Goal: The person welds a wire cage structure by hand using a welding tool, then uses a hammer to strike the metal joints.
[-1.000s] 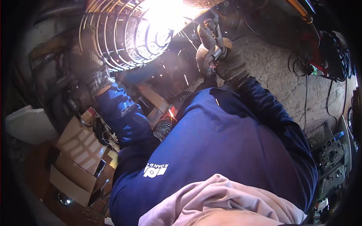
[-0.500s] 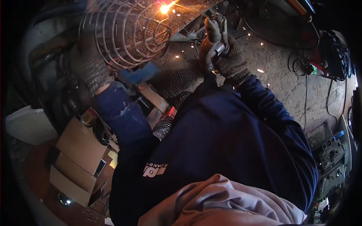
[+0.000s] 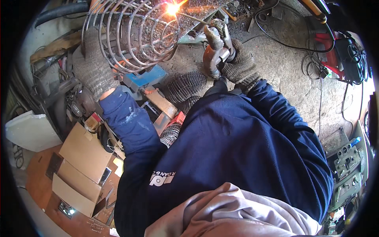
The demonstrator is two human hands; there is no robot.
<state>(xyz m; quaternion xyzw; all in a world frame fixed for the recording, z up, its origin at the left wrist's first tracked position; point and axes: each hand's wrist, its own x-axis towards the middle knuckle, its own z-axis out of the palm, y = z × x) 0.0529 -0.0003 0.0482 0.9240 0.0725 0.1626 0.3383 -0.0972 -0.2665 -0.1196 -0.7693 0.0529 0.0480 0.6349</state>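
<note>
A cage of curved metal rods (image 3: pixel 130 37) lies at the upper left, on a surface covered in grit. My left hand (image 3: pixel 94 63), in a grey knitted glove, is closed at the cage's left side, its fingers partly hidden by the rods. Gloved the same way, my right hand (image 3: pixel 241 65) grips a worn welding electrode holder (image 3: pixel 215 53). A thin welding electrode (image 3: pixel 193 17) runs from the holder's jaws toward the far end of the cage. At its tip burns a bright arc (image 3: pixel 172 8), whose glare hides the exact contact spot.
Below the cage sit a blue box (image 3: pixel 146 78) and dark wire coils (image 3: pixel 185 85). An opened cardboard box (image 3: pixel 85 158) stands at lower left. Cables and a red-and-black machine (image 3: pixel 335 59) are on the right. Metal equipment with knobs (image 3: pixel 347 170) stands at lower right.
The picture has brightened and the flying sparks are gone. My right hand with the electrode holder has shifted slightly left. My left hand and the cage stay in place.
</note>
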